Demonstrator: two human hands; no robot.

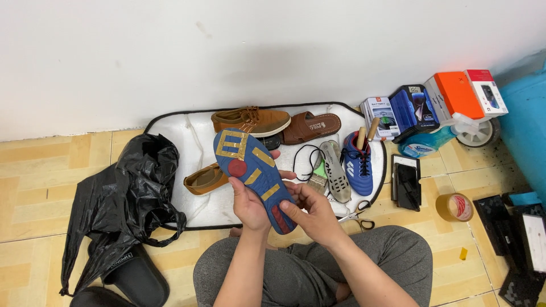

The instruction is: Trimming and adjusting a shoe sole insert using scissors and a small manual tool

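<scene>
Both hands clamped on blue shoe (pixel 250 170): left hand (pixel 248 204) at midsole, right hand (pixel 311 209) thumbing heel. Risk: scissors (pixel 358 214) near knee; a slip lands there.

Blue gold-marked shoe (pixel 253 177), sole up, seemingly tilted

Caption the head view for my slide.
Both hands, left hand and right hand, hold a blue sole above a white mat.

Landmark: mat (pixel 187 122)
On it: shoes (pixel 250 120), sandal (pixel 311 127)
Left of it: plastic bag (pixel 122 199)
Right of it: boxes (pixel 435 105), tape roll (pixel 455 207)
Over its front edge: insole (pixel 253 176)
</scene>
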